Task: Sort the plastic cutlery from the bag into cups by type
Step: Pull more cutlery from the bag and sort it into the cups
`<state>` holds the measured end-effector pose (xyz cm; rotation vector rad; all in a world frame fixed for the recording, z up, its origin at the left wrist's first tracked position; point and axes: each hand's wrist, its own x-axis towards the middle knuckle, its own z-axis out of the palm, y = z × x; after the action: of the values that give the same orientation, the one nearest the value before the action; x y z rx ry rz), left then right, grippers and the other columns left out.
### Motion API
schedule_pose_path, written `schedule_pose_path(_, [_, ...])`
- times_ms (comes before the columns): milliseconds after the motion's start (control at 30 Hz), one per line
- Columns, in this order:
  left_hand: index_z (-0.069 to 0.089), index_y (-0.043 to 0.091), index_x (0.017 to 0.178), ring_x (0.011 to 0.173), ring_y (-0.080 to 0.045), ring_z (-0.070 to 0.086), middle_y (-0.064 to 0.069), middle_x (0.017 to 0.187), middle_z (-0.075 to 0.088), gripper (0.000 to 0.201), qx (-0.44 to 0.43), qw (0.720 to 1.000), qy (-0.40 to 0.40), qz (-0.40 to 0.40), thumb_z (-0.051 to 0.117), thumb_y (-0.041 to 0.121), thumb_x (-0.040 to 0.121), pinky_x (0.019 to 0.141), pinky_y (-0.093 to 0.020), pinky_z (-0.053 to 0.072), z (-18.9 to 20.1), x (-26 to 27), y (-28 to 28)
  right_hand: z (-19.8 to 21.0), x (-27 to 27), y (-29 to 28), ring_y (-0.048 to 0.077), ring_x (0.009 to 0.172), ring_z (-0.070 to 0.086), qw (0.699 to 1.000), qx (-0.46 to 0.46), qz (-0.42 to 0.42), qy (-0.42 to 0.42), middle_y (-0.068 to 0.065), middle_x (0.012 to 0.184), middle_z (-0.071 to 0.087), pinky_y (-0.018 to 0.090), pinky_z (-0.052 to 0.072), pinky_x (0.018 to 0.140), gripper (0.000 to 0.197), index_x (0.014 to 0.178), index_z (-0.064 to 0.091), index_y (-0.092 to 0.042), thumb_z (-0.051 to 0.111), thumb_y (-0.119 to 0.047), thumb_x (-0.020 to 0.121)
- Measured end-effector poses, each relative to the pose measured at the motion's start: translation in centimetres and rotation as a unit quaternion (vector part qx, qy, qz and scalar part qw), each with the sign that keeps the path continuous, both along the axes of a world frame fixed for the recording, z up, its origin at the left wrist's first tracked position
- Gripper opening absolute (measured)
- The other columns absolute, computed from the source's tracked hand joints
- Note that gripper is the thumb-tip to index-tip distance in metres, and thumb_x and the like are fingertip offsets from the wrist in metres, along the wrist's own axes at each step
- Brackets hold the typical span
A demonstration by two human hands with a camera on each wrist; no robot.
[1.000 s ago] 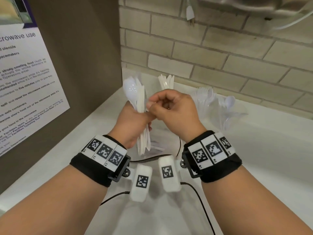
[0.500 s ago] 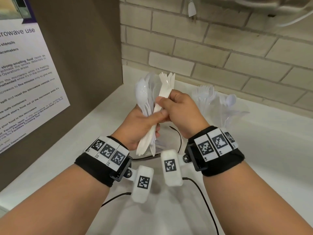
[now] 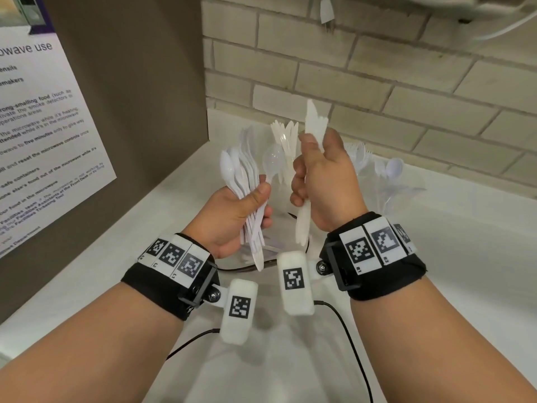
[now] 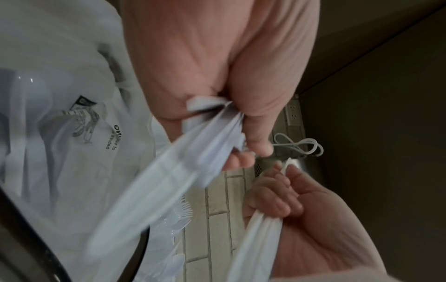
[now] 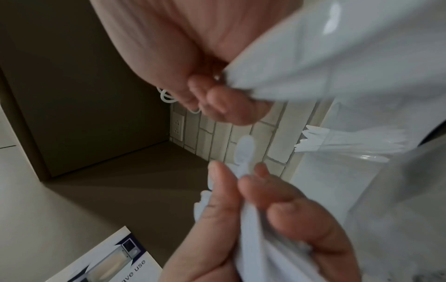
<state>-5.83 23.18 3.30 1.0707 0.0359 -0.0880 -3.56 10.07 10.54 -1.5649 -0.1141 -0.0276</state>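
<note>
Gripping white spoons (image 3: 241, 181) in left hand (image 3: 232, 216), forks (image 3: 313, 123) in right hand (image 3: 322, 181); best keeping both bundles clamped firmly, dropping forks tines-up into fork cup (image 3: 286, 158).

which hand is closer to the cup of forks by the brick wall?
Right. The right hand is just left of the cup of forks; the left hand, gripping spoons, is farther left.

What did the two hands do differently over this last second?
The right hand has pulled a few knives out of the mixed bunch and lifted them up and to the right, away from the left hand. The two hands, touching a second ago, are now apart. The left hand still grips its bundle of spoons, and the knives in the cup behind have not moved.
</note>
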Motion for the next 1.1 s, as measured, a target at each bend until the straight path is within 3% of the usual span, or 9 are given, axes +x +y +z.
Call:
schedule_pose_path(133, [0.059, 0.008, 0.109, 0.062, -0.01, 0.055, 0.0, 0.076, 0.063, 0.029, -0.014, 0.999, -0.026, -0.034, 0.062, 0.007, 0.08, 0.06, -0.022, 0.049, -0.1, -0.1, 0.1, -0.1, -0.2, -0.2, 0.004, 0.043, 0.05, 0.992, -0.11, 0.036, -0.042, -0.01, 0.058, 0.057, 0.016, 0.037, 0.041, 0.01, 0.078, 0.062, -0.017, 0.063, -0.013, 0.087])
schedule_pose_path(233, [0.062, 0.007, 0.099, 0.066, -0.011, 0.058, 0.0, 0.073, 0.065, 0.014, 0.024, 0.998, -0.036, -0.038, 0.06, 0.003, 0.085, 0.067, -0.026, 0.049, -0.1, -0.2, 0.1, -0.7, -0.3, 0.1, 0.011, 0.054, 0.064, 0.977, -0.19, 0.07, -0.07, 0.004, 0.066, 0.07, 0.023, 0.052, 0.051, 0.006, 0.075, 0.072, -0.01, 0.069, -0.006, 0.077])
schedule_pose_path(333, [0.062, 0.004, 0.116, 0.097, -0.029, 0.065, -0.017, 0.102, 0.068, 0.026, 0.058, 0.997, -0.039, -0.04, 0.054, -0.002, 0.091, 0.091, -0.041, 0.052, 0.0, -0.2, -0.1, -1.3, -0.1, 0.6, 0.021, 0.051, 0.066, 0.969, -0.226, 0.079, -0.062, 0.007, 0.062, 0.069, 0.039, 0.059, 0.055, 0.003, 0.074, 0.072, -0.008, 0.071, -0.006, 0.075])
schedule_pose_path(400, [0.057, 0.006, 0.128, 0.116, -0.04, 0.057, -0.024, 0.121, 0.062, 0.037, 0.065, 0.996, -0.045, -0.048, 0.046, -0.006, 0.094, 0.1, -0.051, 0.046, 0.0, -0.2, -0.3, -1.4, -0.1, 0.8, 0.019, 0.048, 0.064, 0.964, -0.248, 0.07, -0.069, 0.005, 0.062, 0.068, 0.037, 0.058, 0.049, 0.007, 0.071, 0.071, -0.012, 0.074, -0.008, 0.076])
schedule_pose_path(533, [0.056, 0.01, 0.129, 0.103, -0.027, 0.061, -0.005, 0.103, 0.069, 0.045, 0.076, 0.993, -0.067, -0.054, 0.045, -0.008, 0.089, 0.096, -0.044, 0.05, 0.3, -0.3, -0.8, -1.5, 0.0, 1.1, 0.02, 0.052, 0.066, 0.956, -0.276, 0.043, -0.094, 0.005, 0.066, 0.069, 0.037, 0.058, 0.049, 0.006, 0.075, 0.069, -0.014, 0.074, -0.015, 0.079])
schedule_pose_path(600, [0.057, 0.009, 0.124, 0.101, -0.024, 0.061, -0.005, 0.104, 0.069, 0.042, 0.074, 0.994, -0.07, -0.049, 0.044, -0.011, 0.09, 0.095, -0.041, 0.051, 0.1, -0.3, -0.8, -1.7, 0.1, 1.2, 0.02, 0.059, 0.068, 0.954, -0.28, 0.026, -0.101, 0.003, 0.068, 0.069, 0.036, 0.059, 0.056, 0.01, 0.078, 0.068, -0.015, 0.076, -0.02, 0.077])
schedule_pose_path(767, [0.058, 0.005, 0.118, 0.099, -0.025, 0.063, -0.005, 0.096, 0.069, 0.03, 0.059, 0.995, -0.06, -0.05, 0.048, -0.006, 0.091, 0.094, -0.042, 0.051, -0.1, -0.6, -0.7, -1.7, 0.1, 1.0, 0.013, 0.065, 0.068, 0.95, -0.293, 0.011, -0.11, 0.0, 0.073, 0.068, 0.024, 0.056, 0.054, 0.019, 0.086, 0.067, -0.014, 0.079, -0.025, 0.075])
schedule_pose_path(933, [0.052, 0.006, 0.131, 0.109, -0.025, 0.06, -0.007, 0.112, 0.067, 0.046, 0.047, 0.995, -0.067, -0.063, 0.052, 0.001, 0.085, 0.098, -0.044, 0.048, 0.2, -0.5, -0.6, -1.8, 0.0, 1.3, 0.014, 0.071, 0.067, 0.952, -0.283, 0.004, -0.117, -0.004, 0.074, 0.065, 0.031, 0.058, 0.065, 0.02, 0.09, 0.066, -0.017, 0.078, -0.022, 0.074])
schedule_pose_path(1100, [0.052, 0.005, 0.13, 0.105, -0.026, 0.056, -0.009, 0.11, 0.064, 0.049, 0.038, 0.996, -0.054, -0.066, 0.054, 0.003, 0.081, 0.105, -0.054, 0.037, -0.1, -0.4, -0.4, -1.8, -0.1, 1.3, 0.006, 0.07, 0.06, 0.95, -0.285, 0.03, -0.125, -0.006, 0.075, 0.061, 0.01, 0.046, 0.058, 0.024, 0.098, 0.063, -0.022, 0.075, -0.018, 0.077])
